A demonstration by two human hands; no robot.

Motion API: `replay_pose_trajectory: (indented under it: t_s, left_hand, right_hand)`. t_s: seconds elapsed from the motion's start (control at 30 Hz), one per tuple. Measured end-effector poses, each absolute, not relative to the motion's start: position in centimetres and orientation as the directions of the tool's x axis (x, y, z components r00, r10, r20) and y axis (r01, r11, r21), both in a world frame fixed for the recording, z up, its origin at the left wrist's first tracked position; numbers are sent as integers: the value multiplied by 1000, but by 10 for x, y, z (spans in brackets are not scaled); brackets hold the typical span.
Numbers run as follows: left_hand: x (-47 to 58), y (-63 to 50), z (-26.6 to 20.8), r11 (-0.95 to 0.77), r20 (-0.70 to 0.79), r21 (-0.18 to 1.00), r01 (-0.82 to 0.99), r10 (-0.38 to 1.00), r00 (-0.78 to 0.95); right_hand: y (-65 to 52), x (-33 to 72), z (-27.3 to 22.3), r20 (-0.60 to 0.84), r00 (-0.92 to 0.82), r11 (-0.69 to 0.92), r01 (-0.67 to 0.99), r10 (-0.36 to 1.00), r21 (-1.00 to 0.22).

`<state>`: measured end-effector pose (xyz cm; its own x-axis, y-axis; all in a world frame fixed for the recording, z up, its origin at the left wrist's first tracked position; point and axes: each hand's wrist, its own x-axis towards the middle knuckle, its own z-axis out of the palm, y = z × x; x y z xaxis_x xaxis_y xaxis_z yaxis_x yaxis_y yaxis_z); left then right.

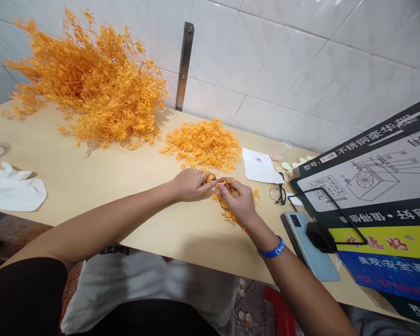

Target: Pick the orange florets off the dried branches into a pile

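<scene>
Basically, the big orange bunch (pixel 91 88) fills the back left part of the worktop (pixel 126 172), and nearer the front edge the left hand (pixel 192 184) is drawn narrow, pinching orange stem, with the loose orange pile (pixel 205 142) behind it toward the back edge. Midway along the worktop, the orange sprig (pixel 230 216) runs from the fingertips and trails beneath the right hand (pixel 237 199), also pinched narrow on it; light grips close together should suit such thin stems, since hard tugging could snap them.
</scene>
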<state>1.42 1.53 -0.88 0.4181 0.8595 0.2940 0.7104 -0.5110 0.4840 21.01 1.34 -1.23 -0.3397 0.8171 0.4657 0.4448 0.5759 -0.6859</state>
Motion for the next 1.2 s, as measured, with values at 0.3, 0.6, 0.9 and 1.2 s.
replay_pose_trajectory:
  t_s: [0.3,0.6,0.9,1.2]
  left_hand:
    - [11,14,-3,-468,257,607,642,881,398]
    - [9,17,-6,-515,420,778,360,852,311]
    - [17,19,-6,-293,269,956,24,904,334]
    - [24,16,-7,-204,181,978,37,927,330]
  right_hand:
    - [13,209,-9,421,-310,510,320,853,-798]
    - [15,208,-14,363,-308,447,273,879,-852]
    - [20,209,-12,367,-118,385,293,923,-875]
    - [20,207,-5,231,-232,273,169,945,-947]
